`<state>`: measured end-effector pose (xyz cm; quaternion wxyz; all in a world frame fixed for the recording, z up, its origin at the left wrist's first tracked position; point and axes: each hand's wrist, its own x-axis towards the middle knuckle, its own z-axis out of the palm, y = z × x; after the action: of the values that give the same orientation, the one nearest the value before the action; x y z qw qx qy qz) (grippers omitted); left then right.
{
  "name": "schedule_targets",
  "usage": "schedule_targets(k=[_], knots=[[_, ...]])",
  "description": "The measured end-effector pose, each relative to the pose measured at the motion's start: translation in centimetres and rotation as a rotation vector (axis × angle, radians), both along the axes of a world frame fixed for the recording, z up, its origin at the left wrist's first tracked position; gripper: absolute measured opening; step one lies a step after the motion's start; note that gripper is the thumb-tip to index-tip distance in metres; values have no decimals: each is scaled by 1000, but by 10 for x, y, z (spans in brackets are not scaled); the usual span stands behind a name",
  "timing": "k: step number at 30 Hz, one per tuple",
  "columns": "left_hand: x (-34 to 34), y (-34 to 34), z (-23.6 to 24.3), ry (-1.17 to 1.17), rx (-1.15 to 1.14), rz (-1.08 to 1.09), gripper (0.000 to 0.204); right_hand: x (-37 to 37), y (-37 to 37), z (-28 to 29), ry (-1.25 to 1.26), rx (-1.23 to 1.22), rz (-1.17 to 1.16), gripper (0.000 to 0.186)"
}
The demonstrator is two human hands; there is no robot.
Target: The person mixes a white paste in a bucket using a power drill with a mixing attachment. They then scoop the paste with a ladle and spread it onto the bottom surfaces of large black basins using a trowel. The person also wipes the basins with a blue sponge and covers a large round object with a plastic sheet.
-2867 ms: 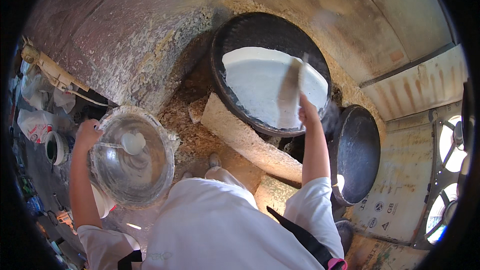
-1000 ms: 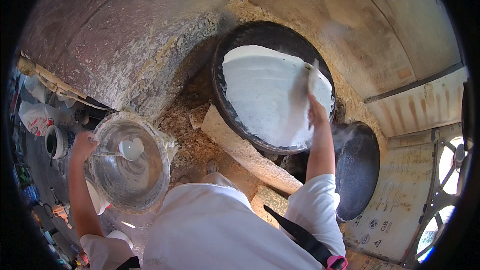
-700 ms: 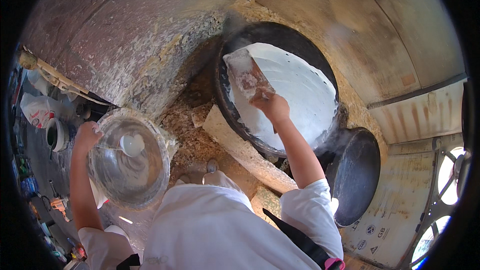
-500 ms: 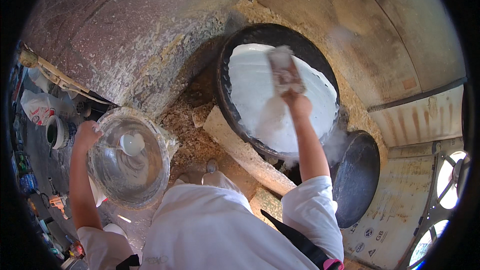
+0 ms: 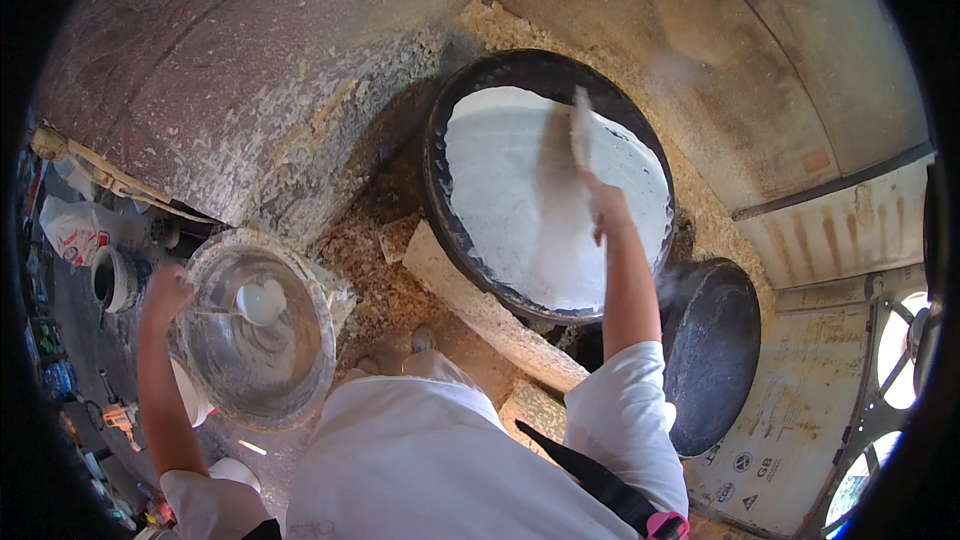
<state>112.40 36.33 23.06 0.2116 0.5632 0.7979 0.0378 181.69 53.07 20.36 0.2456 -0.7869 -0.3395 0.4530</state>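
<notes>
My right hand (image 5: 611, 203) grips a flat scraper (image 5: 584, 127), seen nearly edge-on and a little blurred, over a thin white batter layer (image 5: 493, 190) that covers most of a large round black griddle (image 5: 442, 240). Faint steam shows near the griddle's right side. My left hand (image 5: 170, 286) is closed on the thin handle of a ladle (image 5: 258, 301), whose round cup with white liquid lies inside a metal basin (image 5: 310, 360) smeared with batter.
A second black pan (image 5: 708, 350) stands at the right. A crusted ledge (image 5: 490, 330) runs below the griddle. Plastic bags (image 5: 90, 230), a white container (image 5: 118, 280) and an orange tool (image 5: 120, 418) lie at left. Walls enclose the griddle; round openings (image 5: 898, 345) are at far right.
My right hand has swept the scraper left, then back rightward, turning it from broad face to edge-on. The batter reaches farther across the griddle. My left hand has stayed by the basin.
</notes>
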Motion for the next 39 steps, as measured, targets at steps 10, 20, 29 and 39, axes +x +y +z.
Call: schedule_targets(k=[10,20,29,39], knots=[[24,12,15,-47,-63,141,24,-97,-1,-8,-911,234,666,39],[-4,-5,-10,-19,5,209,28,133,-9,-42,-345,254,-266,40],[23,13,7,26,5,87,30,-35,37,10,-44,65,-42,63],[24,10,0,-49,8,188,30,-54,50,-18,-952,238,565,31]])
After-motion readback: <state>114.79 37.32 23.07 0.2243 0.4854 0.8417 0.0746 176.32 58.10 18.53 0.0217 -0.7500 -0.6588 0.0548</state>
